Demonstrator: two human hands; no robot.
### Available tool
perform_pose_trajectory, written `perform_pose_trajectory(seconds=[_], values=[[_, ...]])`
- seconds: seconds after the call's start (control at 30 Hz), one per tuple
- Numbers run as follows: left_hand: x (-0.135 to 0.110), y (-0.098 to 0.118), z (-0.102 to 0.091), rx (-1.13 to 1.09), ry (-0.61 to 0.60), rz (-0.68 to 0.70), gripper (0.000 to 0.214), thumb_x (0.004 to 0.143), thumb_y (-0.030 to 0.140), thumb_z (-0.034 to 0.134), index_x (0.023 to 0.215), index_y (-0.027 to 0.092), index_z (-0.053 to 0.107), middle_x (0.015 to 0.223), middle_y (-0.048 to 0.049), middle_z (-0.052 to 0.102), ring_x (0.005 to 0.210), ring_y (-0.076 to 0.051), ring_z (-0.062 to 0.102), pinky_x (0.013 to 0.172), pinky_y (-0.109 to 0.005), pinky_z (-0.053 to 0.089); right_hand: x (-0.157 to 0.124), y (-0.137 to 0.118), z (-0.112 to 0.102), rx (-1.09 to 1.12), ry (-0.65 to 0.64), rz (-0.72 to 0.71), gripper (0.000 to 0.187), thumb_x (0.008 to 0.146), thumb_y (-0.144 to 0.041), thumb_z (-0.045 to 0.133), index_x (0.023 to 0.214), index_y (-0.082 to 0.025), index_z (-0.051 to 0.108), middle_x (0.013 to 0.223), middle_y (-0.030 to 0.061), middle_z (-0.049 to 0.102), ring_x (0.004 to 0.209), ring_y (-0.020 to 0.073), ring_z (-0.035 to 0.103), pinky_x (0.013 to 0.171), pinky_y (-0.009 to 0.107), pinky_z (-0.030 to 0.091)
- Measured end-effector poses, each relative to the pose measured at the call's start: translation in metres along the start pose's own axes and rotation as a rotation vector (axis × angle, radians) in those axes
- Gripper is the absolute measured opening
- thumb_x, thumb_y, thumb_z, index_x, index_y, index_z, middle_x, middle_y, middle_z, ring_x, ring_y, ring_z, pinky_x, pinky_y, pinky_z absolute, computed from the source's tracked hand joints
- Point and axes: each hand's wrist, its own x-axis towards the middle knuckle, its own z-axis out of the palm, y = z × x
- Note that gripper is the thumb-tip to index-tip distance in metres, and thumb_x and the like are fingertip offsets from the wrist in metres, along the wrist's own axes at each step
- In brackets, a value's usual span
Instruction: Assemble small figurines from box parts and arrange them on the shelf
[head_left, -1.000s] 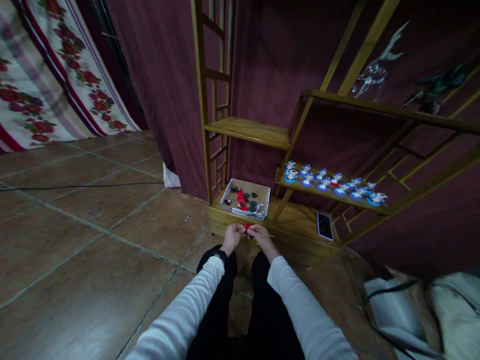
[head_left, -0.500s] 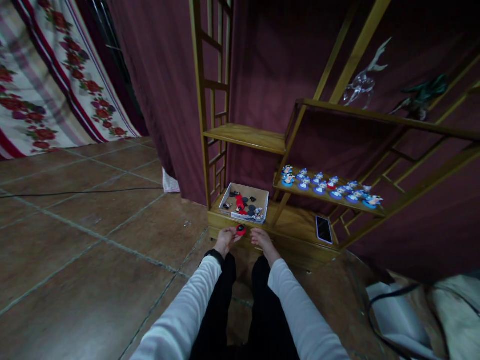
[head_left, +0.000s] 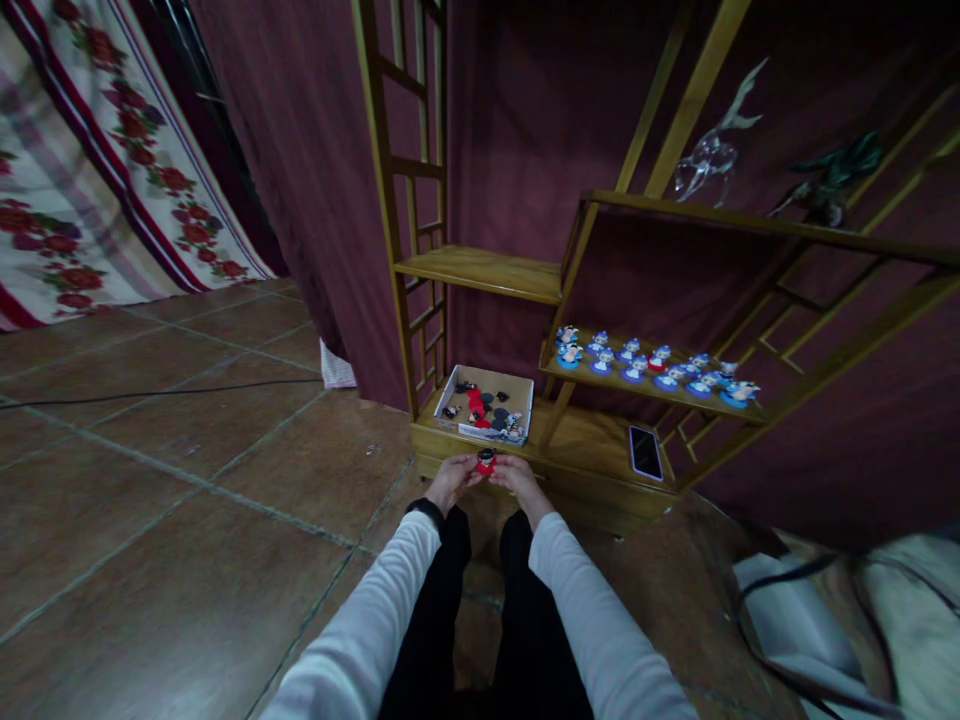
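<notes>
Between my hands is a small red figurine (head_left: 486, 463) with a black top, held upright in front of the cabinet. My left hand (head_left: 451, 479) grips it from the left, a dark band round the wrist. My right hand (head_left: 519, 477) closes on its right side with the fingertips. Just beyond stands a shallow cardboard box (head_left: 448, 418) holding red, black and grey figurine pieces. Several blue-and-white figurines (head_left: 634, 370) stand in two rows on the shelf to the right, with a red one among them.
The wooden display shelf (head_left: 487, 270) rises ahead against a maroon curtain. A phone (head_left: 645, 453) lies on the lower ledge at right. Glass and dark green ornaments (head_left: 709, 160) stand on the upper shelf. Bags with a black strap (head_left: 795, 600) rest at the lower right.
My right hand has moved left to meet the figurine, which was in my left hand alone. The figurine now looks upright, its black top showing. The view has shifted slightly.
</notes>
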Motion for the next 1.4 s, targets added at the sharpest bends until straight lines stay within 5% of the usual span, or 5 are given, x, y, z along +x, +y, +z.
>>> perform_pose_trajectory(seconds=[0.2, 0.77, 1.4], values=[[0.000, -0.003, 0.003, 0.039, -0.089, 0.016, 0.011, 0.065, 0.003, 0.066, 0.073, 0.009, 0.062, 0.065, -0.0058, 0.065, 0.053, -0.009, 0.060, 0.055, -0.019, 0.050, -0.004, -0.007, -0.002, -0.001, 0.012, 0.041, 0.018, 0.056, -0.019, 0.064, 0.073, -0.017, 0.057, 0.058, -0.0004, 0.062, 0.052, 0.0115, 0.058, 0.059, 0.027, 0.050], [-0.005, -0.006, 0.005, 0.143, -0.042, 0.077, 0.016, 0.056, 0.010, 0.074, 0.063, 0.009, 0.059, 0.055, -0.0025, 0.061, 0.047, -0.008, 0.057, 0.050, -0.018, 0.047, -0.005, 0.000, 0.001, -0.064, -0.024, -0.012, 0.033, 0.050, -0.022, 0.072, 0.077, -0.019, 0.054, 0.069, -0.0020, 0.063, 0.056, 0.0106, 0.060, 0.054, 0.023, 0.048], [-0.010, -0.010, 0.010, 0.221, -0.063, 0.213, 0.007, 0.065, 0.010, 0.064, 0.071, 0.011, 0.060, 0.053, -0.0013, 0.061, 0.045, -0.009, 0.056, 0.048, -0.019, 0.046, -0.004, -0.002, -0.005, -0.058, -0.110, -0.028, 0.037, 0.046, -0.017, 0.073, 0.080, -0.018, 0.057, 0.071, -0.0009, 0.064, 0.058, 0.0139, 0.062, 0.060, 0.029, 0.051]])
